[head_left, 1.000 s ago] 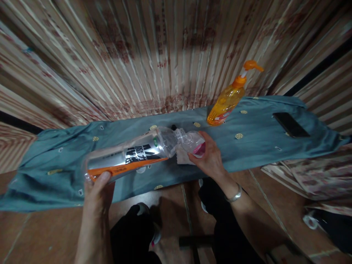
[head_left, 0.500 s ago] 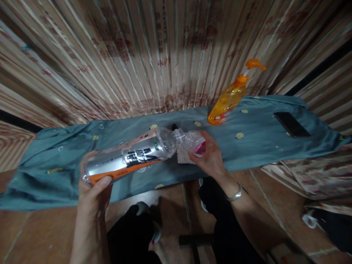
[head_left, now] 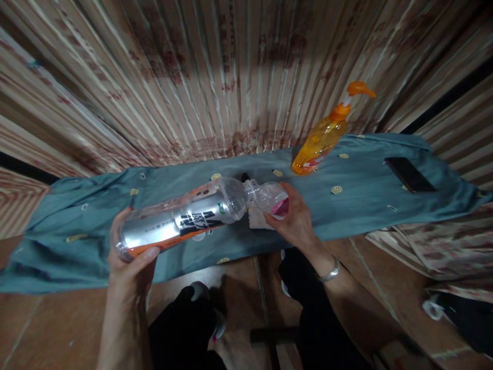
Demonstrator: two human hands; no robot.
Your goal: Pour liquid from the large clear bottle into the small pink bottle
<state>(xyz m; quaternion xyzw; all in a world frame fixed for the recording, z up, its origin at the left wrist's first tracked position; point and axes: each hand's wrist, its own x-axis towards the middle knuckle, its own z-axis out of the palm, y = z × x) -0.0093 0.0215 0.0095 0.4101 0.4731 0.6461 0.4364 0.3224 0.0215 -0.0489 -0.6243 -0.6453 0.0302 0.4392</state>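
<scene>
My left hand is closed around the base of a large clear plastic bottle with a silver and orange label. The bottle lies almost level in the air, its neck toward the right. In my right hand is a small clear plastic bottle with a pink part near my fingers. The two bottle mouths meet, and I cannot tell how they join. Below them a pale cloth or paper piece rests on the teal cloth, partly hidden.
An orange pump bottle stands at the back of the cloth-covered surface. A black phone lies at the right. Behind hangs a striped curtain. My legs are below, over a tiled floor.
The large bottle has rolled slightly in my left hand, so less of its orange label band shows. My right hand and the small bottle stay nearly in place.
</scene>
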